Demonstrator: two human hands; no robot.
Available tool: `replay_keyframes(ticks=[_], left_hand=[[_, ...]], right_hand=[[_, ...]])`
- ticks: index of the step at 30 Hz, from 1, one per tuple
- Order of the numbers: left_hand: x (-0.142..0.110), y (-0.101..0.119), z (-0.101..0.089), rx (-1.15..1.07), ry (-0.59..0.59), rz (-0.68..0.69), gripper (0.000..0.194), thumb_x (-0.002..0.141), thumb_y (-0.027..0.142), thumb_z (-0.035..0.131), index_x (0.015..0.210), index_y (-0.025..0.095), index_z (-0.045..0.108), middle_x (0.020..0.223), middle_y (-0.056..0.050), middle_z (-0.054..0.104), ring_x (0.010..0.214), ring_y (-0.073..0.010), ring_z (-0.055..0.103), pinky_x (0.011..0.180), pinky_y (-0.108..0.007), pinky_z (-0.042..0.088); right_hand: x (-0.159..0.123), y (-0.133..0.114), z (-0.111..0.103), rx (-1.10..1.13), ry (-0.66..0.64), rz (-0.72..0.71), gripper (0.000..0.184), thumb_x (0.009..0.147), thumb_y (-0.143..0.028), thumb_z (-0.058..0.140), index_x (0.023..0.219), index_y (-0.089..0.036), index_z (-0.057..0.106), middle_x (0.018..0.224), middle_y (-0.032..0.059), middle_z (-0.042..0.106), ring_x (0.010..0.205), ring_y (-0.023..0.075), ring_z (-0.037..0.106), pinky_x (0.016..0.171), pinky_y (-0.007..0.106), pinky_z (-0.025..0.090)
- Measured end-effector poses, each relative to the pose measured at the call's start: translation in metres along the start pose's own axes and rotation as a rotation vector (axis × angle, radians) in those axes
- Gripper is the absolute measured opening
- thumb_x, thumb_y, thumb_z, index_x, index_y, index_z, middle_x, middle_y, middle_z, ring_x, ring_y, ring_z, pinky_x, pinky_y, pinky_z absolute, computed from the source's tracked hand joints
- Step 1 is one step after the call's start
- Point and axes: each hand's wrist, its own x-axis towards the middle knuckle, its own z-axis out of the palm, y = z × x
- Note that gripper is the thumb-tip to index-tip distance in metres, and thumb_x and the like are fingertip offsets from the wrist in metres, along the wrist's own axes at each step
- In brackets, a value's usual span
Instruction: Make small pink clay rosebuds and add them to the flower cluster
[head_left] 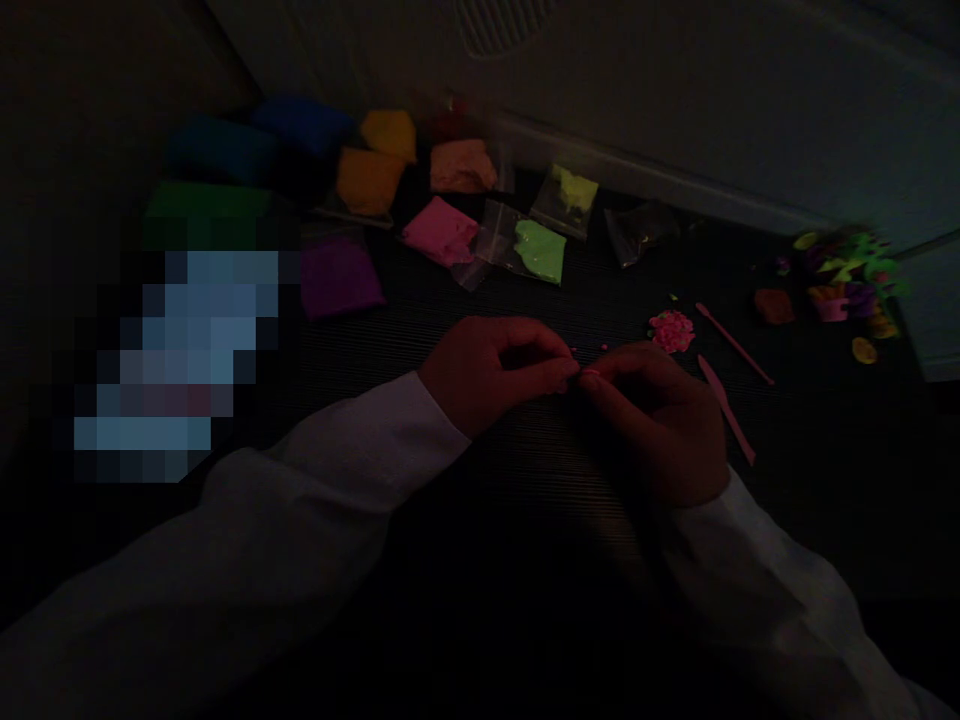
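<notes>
Both hands meet low over the dark table, fingertips almost touching. My right hand (667,420) pinches a tiny piece of pink clay (591,373) between thumb and finger. My left hand (502,370) is closed in a pinch just left of it; whether anything sits between its fingertips is too dark to make out. Beyond the right hand lies a pink clay flower (671,331) built of many small petals. Two small pink crumbs of clay (604,347) rest just past the fingertips. To the right are a pink modelling knife (726,408) and a thinner pink modelling tool (735,343).
Several bags of coloured clay line the back, among them pink (441,231), green (541,250), orange (369,181) and purple (341,276). Small finished clay pieces (847,275) crowd the far right, near a brown lump (773,306). A bright blurred-out screen (202,340) lies left.
</notes>
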Motion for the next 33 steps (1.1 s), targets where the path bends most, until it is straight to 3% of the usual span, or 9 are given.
replay_keyframes(ticks=[19, 33], left_hand=[[-0.0009, 0.0014, 0.0004, -0.002, 0.021, -0.040, 0.021, 0.071, 0.035, 0.053, 0.075, 0.016, 0.062, 0.067, 0.003, 0.064, 0.061, -0.0077, 0.057, 0.057, -0.017, 0.042], [-0.0006, 0.0013, -0.0005, 0.005, 0.007, -0.045, 0.021, 0.071, 0.035, 0.053, 0.077, 0.017, 0.062, 0.068, 0.003, 0.064, 0.062, -0.0082, 0.058, 0.058, -0.017, 0.043]], right_hand=[[-0.0006, -0.0037, -0.0037, -0.185, 0.097, -0.022, 0.004, 0.072, -0.023, 0.058, 0.071, -0.020, 0.058, 0.073, -0.0020, 0.056, 0.068, 0.0101, 0.051, 0.062, 0.025, 0.039], [-0.0008, -0.0020, -0.0033, -0.160, 0.119, -0.018, 0.003, 0.072, -0.023, 0.059, 0.071, -0.020, 0.059, 0.072, -0.0017, 0.056, 0.068, 0.0101, 0.051, 0.062, 0.026, 0.040]])
